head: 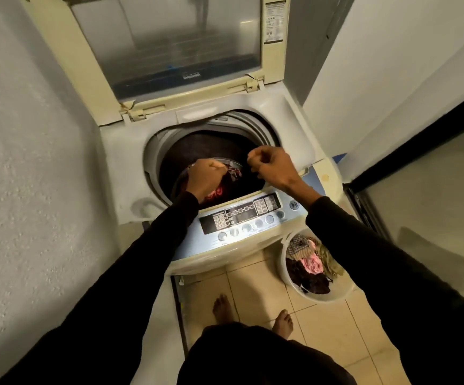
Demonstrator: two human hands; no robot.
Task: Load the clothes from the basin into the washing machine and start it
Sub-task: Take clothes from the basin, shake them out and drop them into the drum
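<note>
While the washing machine (pixel 197 168) stands with its lid (pixel 153 45) up, the basin (pixel 289 276) sits on the floor by its right front corner, with clothes (pixel 311 262) left inside. Over the drum, the left hand (pixel 204 177) clutches a dark red-patterned garment (pixel 232 176). The right hand (pixel 271 165) is curled above the opening; whether it pinches any fabric, I cannot tell. A trailing edge could snag on the drum rim, I'd guess.
</note>
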